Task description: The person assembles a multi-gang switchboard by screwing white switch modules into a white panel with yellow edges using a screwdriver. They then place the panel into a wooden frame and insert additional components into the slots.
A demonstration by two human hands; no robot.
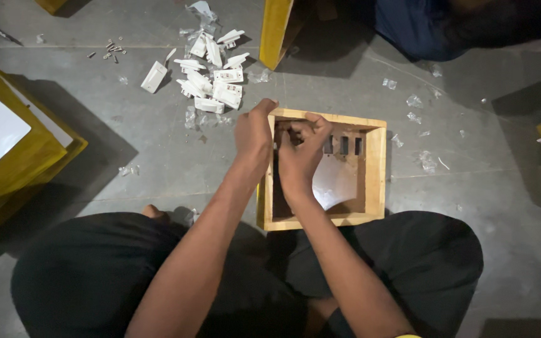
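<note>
A shallow wooden box (376, 169) lies on the grey floor between my crossed legs, its open side up, with a white panel and several dark rectangular slots along its far inner wall. My left hand (253, 133) grips the box's far left corner from outside. My right hand (300, 150) reaches inside the box, fingers curled against the far wall by the leftmost slot. What the fingers pinch is hidden.
A heap of white plastic switch parts (211, 75) lies on the floor beyond the box, with small screws (111, 50) further left and clear wrapper scraps (408, 106) to the right. Yellow wooden boxes (26, 156) stand at left, top and right edges. Another person sits at top right.
</note>
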